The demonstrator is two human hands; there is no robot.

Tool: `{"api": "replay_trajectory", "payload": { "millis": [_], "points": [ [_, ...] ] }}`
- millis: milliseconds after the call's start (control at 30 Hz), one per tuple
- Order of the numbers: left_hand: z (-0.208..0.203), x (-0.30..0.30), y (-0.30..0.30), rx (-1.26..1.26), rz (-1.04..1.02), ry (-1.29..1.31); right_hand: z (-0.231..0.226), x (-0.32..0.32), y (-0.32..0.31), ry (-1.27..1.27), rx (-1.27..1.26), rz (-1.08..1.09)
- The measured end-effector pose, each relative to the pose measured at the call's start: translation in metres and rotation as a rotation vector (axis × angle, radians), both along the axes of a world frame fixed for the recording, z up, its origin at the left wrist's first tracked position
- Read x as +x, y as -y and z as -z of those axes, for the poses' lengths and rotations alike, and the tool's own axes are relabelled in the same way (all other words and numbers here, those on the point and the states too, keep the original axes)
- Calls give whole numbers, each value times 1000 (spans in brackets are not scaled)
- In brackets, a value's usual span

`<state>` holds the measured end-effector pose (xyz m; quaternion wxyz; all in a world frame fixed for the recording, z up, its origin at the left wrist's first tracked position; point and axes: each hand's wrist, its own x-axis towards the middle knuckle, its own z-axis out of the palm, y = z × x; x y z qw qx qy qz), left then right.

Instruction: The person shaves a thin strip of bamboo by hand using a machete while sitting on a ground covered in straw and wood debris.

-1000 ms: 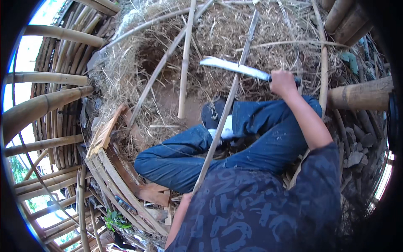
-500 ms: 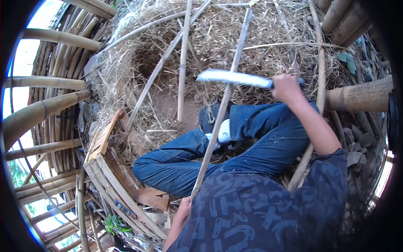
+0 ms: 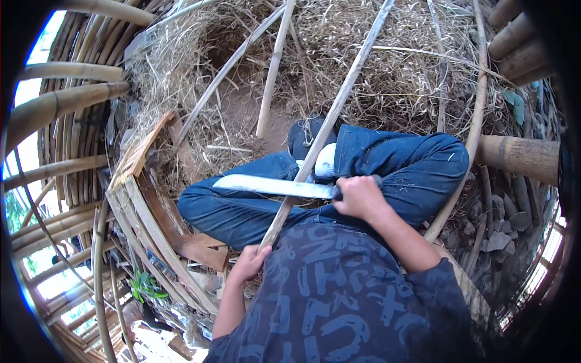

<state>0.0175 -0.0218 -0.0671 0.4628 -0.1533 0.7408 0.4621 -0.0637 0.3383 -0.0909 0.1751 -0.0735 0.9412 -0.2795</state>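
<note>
A long pale bamboo strip (image 3: 334, 110) slants from my waist over my crossed legs to the far straw. Its near end is in my left hand (image 3: 250, 262), fingers closed around it beside my shirt. My right hand (image 3: 361, 196) grips the dark handle of a machete (image 3: 273, 186) above my lap. The blade points left and crosses over the strip at knee height. Whether the edge touches the strip or only passes above it, I cannot tell.
Dry straw (image 3: 387, 85) covers the ground ahead, with more bamboo strips (image 3: 275, 66) lying on it. A broken wooden frame (image 3: 151, 212) stands by my left knee. Bamboo poles (image 3: 66, 112) line the left side. A thick bamboo pole (image 3: 520, 157) and stones (image 3: 499, 241) are at right.
My right hand has brought the machete from the strip's far part back toward my body and slightly left. My left hand still holds the strip's near end. The view has shifted a little.
</note>
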Motion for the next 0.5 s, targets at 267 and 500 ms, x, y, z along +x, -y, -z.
{"api": "replay_trajectory", "payload": {
  "millis": [267, 500],
  "points": [
    [-39, -56, -37, 198, 46, 137, -23, 2, 32, 44, -47, -80],
    [-60, -69, -75, 182, 12, 122, -21, -15, 14, 2, 119, 3]
  ]
}}
